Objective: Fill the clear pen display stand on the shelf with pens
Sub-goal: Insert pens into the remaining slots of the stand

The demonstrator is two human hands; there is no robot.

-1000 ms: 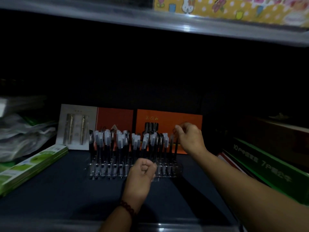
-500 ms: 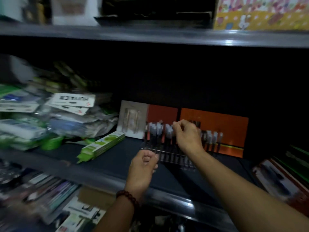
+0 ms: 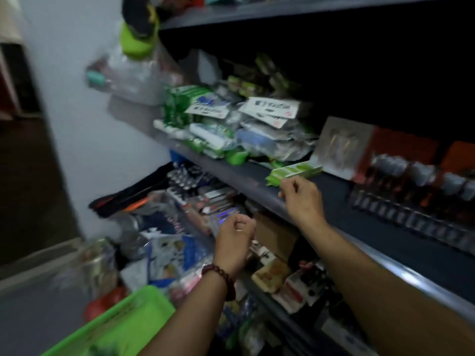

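The clear pen display stand [image 3: 411, 217] sits on the dark shelf [image 3: 365, 227] at the right, blurred, with several black pens with pale caps [image 3: 421, 176] standing in it. My right hand [image 3: 303, 199] hovers over the shelf's front edge, left of the stand and apart from it, fingers curled with nothing visible in them. Lower down, in front of the shelf below, my left hand [image 3: 235, 237] is a loose fist with a bead bracelet at the wrist, and I see nothing in it.
A flat green box [image 3: 295, 172] lies just beyond my right hand. Piled packets [image 3: 244, 129] fill the shelf's left part. Orange and grey cards [image 3: 344, 147] lean behind the stand. The lower shelf [image 3: 205, 199] is crowded with goods. A green tray [image 3: 115, 327] sits at bottom left.
The view has swung left and down. My right hand has left the pens and drawn back to the shelf edge. My left hand has dropped below the shelf.
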